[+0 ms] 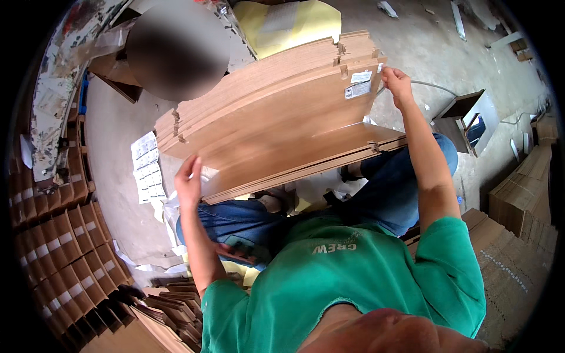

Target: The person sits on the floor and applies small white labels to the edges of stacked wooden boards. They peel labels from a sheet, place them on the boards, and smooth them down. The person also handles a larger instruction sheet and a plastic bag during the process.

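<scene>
Several long wood-coloured panels [265, 76] stand tilted in a stack in front of me, with notches cut near their ends. White printed labels [358, 89] are stuck at the right end of the nearest one. More thin panels [300, 163] lie across my knees. My right hand [398, 87] is closed at the stack's upper right corner, fingertips beside a small white patch; what they pinch is hidden. My left hand [188, 183] is raised by the left end of the lower panels, its fingers stretched upward and holding nothing I can see.
Printed sheets [148, 167] lie on the floor at left. Stacked brown boards [65, 253] line the left side; more board stacks [521, 194] stand at right. An open box-like unit [469, 123] sits right of my knee. Yellow sheeting [288, 26] lies beyond the panels.
</scene>
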The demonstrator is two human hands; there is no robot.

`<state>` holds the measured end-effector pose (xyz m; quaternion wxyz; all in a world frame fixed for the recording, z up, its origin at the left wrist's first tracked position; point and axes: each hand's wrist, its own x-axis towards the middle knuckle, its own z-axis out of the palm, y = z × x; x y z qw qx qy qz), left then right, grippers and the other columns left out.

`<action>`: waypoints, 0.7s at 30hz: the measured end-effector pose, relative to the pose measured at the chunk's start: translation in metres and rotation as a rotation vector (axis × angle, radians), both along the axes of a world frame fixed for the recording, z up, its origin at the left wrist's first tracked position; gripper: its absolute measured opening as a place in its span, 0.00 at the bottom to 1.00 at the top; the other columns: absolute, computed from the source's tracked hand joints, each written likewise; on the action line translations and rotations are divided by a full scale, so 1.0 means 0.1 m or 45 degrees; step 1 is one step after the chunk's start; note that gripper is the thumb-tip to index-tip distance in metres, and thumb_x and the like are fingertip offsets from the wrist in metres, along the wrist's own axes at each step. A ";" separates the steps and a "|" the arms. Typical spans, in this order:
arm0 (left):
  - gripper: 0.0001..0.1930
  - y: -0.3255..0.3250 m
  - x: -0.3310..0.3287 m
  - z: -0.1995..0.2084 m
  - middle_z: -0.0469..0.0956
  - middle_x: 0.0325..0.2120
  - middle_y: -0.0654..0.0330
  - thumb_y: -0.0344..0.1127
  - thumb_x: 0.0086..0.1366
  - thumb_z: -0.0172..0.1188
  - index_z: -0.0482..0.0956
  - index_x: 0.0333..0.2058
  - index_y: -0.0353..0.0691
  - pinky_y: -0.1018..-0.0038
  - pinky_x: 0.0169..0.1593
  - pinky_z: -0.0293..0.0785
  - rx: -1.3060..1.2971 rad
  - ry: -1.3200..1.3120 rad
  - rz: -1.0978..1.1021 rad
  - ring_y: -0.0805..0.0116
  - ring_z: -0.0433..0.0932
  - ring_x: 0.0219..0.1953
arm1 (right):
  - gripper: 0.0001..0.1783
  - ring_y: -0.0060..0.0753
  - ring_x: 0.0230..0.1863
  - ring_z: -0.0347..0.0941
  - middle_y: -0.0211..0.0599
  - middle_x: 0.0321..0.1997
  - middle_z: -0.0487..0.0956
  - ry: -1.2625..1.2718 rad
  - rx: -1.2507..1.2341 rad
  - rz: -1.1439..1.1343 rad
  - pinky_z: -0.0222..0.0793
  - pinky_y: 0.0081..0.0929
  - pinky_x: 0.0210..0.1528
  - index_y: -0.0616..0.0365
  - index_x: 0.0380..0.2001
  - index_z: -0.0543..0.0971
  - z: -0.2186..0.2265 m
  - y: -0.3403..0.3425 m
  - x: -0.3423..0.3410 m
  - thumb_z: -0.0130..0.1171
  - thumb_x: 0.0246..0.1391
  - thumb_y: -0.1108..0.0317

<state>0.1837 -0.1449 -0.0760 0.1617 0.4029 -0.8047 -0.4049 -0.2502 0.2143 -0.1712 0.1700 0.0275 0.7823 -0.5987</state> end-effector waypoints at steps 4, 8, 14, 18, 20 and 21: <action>0.16 -0.18 0.33 0.07 0.78 0.38 0.55 0.35 0.61 0.57 0.75 0.44 0.30 0.79 0.48 0.67 0.123 0.101 0.191 0.73 0.74 0.40 | 0.15 0.14 0.28 0.66 0.23 0.28 0.76 0.147 -0.120 0.012 0.60 0.17 0.27 0.57 0.32 0.78 -0.06 -0.07 0.08 0.62 0.47 0.57; 0.16 -0.12 0.39 0.11 0.78 0.38 0.56 0.36 0.61 0.57 0.76 0.43 0.31 0.78 0.48 0.67 0.054 0.075 0.193 0.73 0.74 0.40 | 0.17 0.13 0.26 0.64 0.22 0.26 0.74 -0.103 -0.050 -0.141 0.59 0.16 0.26 0.55 0.30 0.78 -0.16 -0.04 0.10 0.65 0.44 0.53; 0.14 0.02 0.28 0.08 0.80 0.34 0.57 0.37 0.60 0.58 0.78 0.40 0.32 0.77 0.47 0.67 -0.030 0.058 0.159 0.74 0.75 0.38 | 0.17 0.13 0.21 0.62 0.22 0.22 0.73 -0.018 -0.177 -0.178 0.58 0.15 0.23 0.56 0.28 0.78 0.00 -0.15 0.10 0.68 0.41 0.54; 0.14 -0.10 0.35 0.00 0.79 0.34 0.57 0.36 0.60 0.58 0.78 0.40 0.32 0.78 0.46 0.68 0.002 0.120 0.208 0.75 0.74 0.37 | 0.16 0.14 0.19 0.62 0.24 0.21 0.72 -0.101 -0.191 -0.196 0.58 0.15 0.22 0.57 0.26 0.78 0.08 -0.16 0.08 0.69 0.40 0.57; 0.14 -0.11 0.38 0.00 0.79 0.34 0.58 0.36 0.60 0.58 0.78 0.40 0.32 0.79 0.45 0.68 0.041 0.143 0.248 0.75 0.74 0.37 | 0.15 0.16 0.23 0.65 0.23 0.24 0.73 -0.172 -0.176 -0.208 0.61 0.17 0.26 0.55 0.28 0.78 0.17 -0.15 0.13 0.68 0.41 0.58; 0.14 -0.11 0.38 0.01 0.79 0.34 0.58 0.36 0.60 0.58 0.78 0.40 0.32 0.79 0.45 0.68 0.028 0.133 0.254 0.75 0.74 0.37 | 0.14 0.18 0.26 0.67 0.23 0.28 0.75 -0.191 -0.162 -0.218 0.64 0.18 0.28 0.53 0.30 0.77 0.22 -0.13 0.17 0.66 0.42 0.59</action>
